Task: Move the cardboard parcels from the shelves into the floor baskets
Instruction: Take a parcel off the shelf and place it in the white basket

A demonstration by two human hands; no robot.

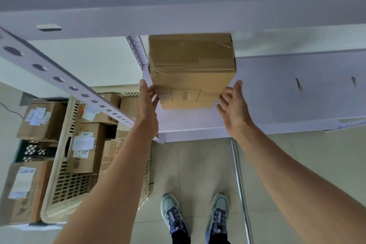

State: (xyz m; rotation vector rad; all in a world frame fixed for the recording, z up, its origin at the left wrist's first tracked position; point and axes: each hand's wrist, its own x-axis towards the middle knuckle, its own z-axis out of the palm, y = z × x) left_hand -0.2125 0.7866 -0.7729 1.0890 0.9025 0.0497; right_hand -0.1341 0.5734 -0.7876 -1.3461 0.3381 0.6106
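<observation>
A tall cardboard parcel [191,69] stands on the white shelf [287,89], at about 12 o'clock from the person's feet, its taped top just under the shelf board above. A faint printed square marks its near face. The left hand [147,105] lies flat against the parcel's side at 9 o'clock, fingers straight and touching the cardboard near the bottom edge. The right hand [234,105] is at the parcel's 3 o'clock, fingers curled, fingertips at or just beside the lower corner; whether they press the box cannot be told. Neither grip is clenched: both hands are spread, bracketing the parcel rather than wrapped round it.

At 8 o'clock from the parcel, down on the floor, a cream slotted basket [65,190] holds several labelled boxes [87,146]. Further out at 9 o'clock, a dark green crate [32,151] sits between two more boxes [40,120], one above and one below it in the view. A perforated shelf upright [65,83] runs diagonally across the baskets. At 6 o'clock, the person's blue trainers [195,216] stand on the tiled floor [198,166], with a metal pole [239,184] just to their right.
</observation>
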